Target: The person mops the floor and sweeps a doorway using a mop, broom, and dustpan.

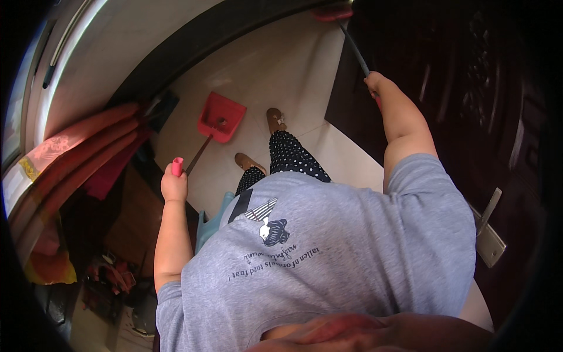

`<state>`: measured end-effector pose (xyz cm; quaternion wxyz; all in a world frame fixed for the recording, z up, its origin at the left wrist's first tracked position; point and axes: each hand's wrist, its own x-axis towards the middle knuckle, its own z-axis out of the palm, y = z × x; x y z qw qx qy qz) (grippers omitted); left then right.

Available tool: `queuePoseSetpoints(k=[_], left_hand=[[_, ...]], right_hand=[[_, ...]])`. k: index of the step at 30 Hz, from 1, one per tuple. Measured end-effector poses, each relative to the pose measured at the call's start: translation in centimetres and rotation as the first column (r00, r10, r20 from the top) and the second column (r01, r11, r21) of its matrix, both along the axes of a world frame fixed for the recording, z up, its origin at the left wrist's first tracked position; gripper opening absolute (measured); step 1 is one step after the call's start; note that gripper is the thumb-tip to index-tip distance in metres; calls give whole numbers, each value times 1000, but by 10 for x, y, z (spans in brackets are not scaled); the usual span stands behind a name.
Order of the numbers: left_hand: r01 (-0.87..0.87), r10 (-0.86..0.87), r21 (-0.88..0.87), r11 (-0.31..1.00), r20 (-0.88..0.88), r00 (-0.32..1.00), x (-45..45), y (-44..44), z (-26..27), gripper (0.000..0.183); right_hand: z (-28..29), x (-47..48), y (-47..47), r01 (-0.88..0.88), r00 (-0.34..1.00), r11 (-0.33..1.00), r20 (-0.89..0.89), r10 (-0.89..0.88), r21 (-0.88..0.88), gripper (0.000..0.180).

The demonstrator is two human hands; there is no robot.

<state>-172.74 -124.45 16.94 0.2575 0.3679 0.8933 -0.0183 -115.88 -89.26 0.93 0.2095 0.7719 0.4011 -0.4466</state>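
Observation:
My left hand (174,182) is closed around the red-ended handle of a long-handled dustpan. The red plastic dustpan (221,116) rests on the tiled floor, left of my feet, with some small dark debris in it. My right hand (375,83) grips the grey pole of a broom, which reaches away to the top of the view. The broom's red head (333,14) is at the far edge of the floor beside the dark door; its bristles cannot be made out.
A dark carved door (444,105) with a metal handle (489,213) stands at the right. Red cloth (83,163) hangs at the left near a window. A blue-green plastic stool (214,222) is close by my left side. Pale floor tiles (303,66) extend ahead of my brown shoes.

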Motion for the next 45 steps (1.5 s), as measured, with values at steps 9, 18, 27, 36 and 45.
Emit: queuePoseSetpoints(k=[9,18,27,36,45], left_hand=[[35,-35,29,999,-4,999,-8,7,0,27],[-1,1,-7,1000,32,1000,-2,10,10,25],[-12,14,-69,998,32,999,-7,10,10,25],[-41,43,-34,999,39,998,-8,10,8,26],[-25,27,-28,999,64,998,-6,16,12,24]], right_hand=[[62,-14,-110,-31,962,999,-273,25,-18,38],[144,-31,-141,-245,964,950,155,217,194,28],[142,-149,-91,-693,611,700,376,697,-171,41],[98,-127,-108,256,908,967,-344,-241,-1,39],[55,-124,-46,-8,963,987,-264,51,161,6]])
